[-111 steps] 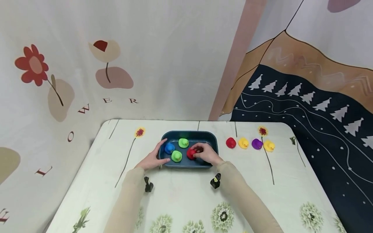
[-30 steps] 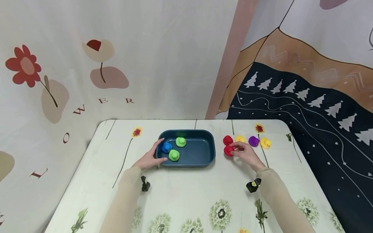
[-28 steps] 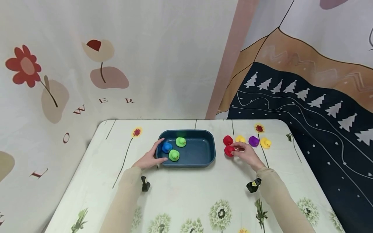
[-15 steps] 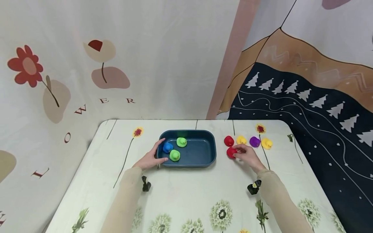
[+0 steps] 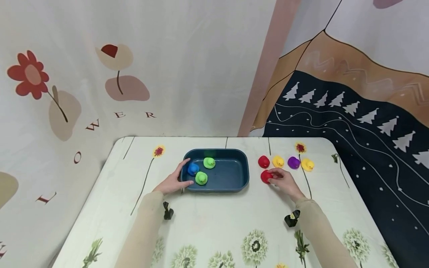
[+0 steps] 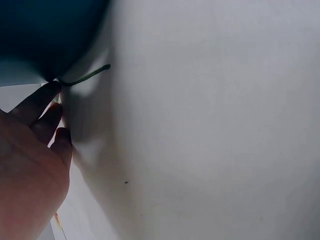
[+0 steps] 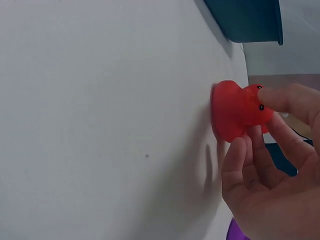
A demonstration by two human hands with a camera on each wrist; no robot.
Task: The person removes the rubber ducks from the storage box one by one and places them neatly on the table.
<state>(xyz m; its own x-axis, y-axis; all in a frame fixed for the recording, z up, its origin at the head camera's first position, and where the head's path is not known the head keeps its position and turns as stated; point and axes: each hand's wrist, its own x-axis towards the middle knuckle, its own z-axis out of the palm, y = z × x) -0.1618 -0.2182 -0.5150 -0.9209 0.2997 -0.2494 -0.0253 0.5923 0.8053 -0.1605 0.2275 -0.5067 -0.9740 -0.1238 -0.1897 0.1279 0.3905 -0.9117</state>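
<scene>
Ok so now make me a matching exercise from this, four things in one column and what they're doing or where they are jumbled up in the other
Column one:
1. Left hand
2. Purple duck
3. Right hand
4. Blue duck

Column two:
A. Holding a red duck
B. In the tray, beside a green duck
C. Touching the tray's left rim
D. Between two yellow ducks

Pairs: 1-C, 2-D, 3-A, 4-B.

The left arm reaches far and slightly right, its hand spread, with fingers pointing far and thumb stretched right. The right arm slants far left; the right hand bends its fingers and thumb into a pinch.
</scene>
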